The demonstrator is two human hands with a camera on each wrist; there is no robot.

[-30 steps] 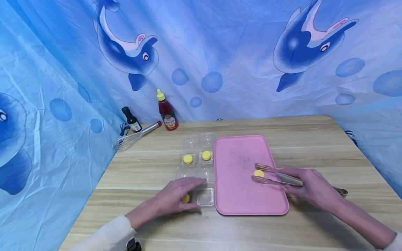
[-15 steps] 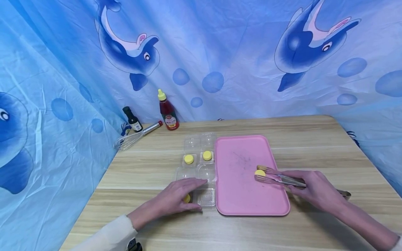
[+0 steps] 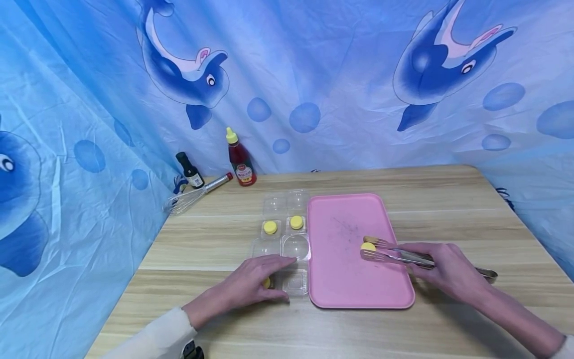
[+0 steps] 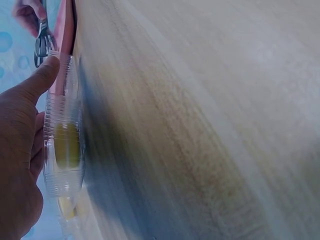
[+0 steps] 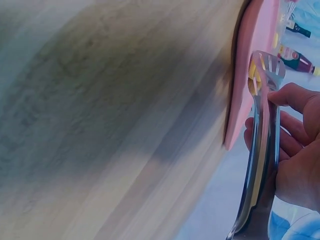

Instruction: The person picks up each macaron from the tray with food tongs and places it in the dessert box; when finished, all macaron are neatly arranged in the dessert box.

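My right hand [image 3: 453, 271] grips metal tongs [image 5: 265, 145] over the right side of a pink tray [image 3: 345, 291]. In the head view, a small yellow disc [image 3: 368, 247] lies between the tongs' slotted tips; whether they press on it cannot be told. My left hand [image 3: 248, 279] rests on the near end of a clear plastic container [image 3: 294, 282], index finger and thumb extended. Under that hand is another yellow disc [image 4: 66, 145], partly hidden in the head view. Two more yellow discs [image 3: 296, 222] sit in compartments farther back.
A whisk [image 3: 193, 195], a small dark bottle [image 3: 190, 171] and a red sauce bottle [image 3: 241, 159] are at the table's back left. The container's left side and the tray's left edge nearly meet at the middle. A blue dolphin-print curtain [image 3: 341, 65] hangs behind the table [image 3: 202, 239].
The tongs and the yellow disc between their tips have shifted only slightly on the tray, with the tips a little closer together. My left hand stays in place.
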